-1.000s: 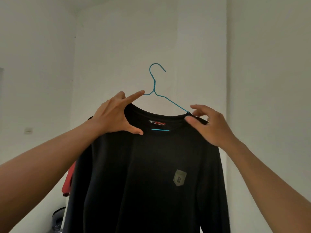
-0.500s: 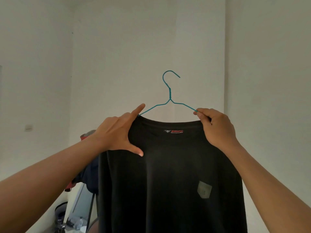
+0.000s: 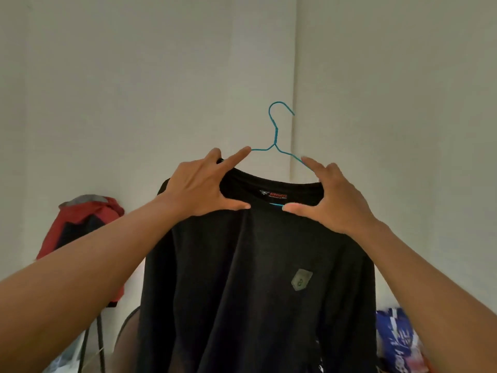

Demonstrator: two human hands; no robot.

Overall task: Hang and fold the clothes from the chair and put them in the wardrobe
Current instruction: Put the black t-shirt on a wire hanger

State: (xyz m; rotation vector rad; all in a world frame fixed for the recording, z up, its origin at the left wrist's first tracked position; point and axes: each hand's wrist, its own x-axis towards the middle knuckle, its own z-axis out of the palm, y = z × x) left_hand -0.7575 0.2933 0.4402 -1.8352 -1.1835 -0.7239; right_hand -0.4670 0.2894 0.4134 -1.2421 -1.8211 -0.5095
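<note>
A black long-sleeved shirt (image 3: 242, 278) with a small grey chest badge hangs in front of me on a thin blue wire hanger (image 3: 274, 135). Its hook stands above the collar. My left hand (image 3: 204, 187) grips the left side of the collar and shoulder, thumb on the front and index finger stretched along the hanger wire. My right hand (image 3: 330, 197) holds the right side of the collar the same way, thumb pressing the cloth at the front. The lower part of the hanger is hidden inside the shirt, except for a short blue stretch at the neck opening.
A red and dark garment (image 3: 80, 224) hangs over a chair at the lower left, with thin dark chair legs (image 3: 99, 345) below it. A blue and white bag (image 3: 398, 343) sits at the lower right. Pale walls meet in a corner behind the hanger.
My right hand has shifted from pinching the collar edge to spanning it with thumb in front. The view has dropped, and the red garment and the bag have come into sight.
</note>
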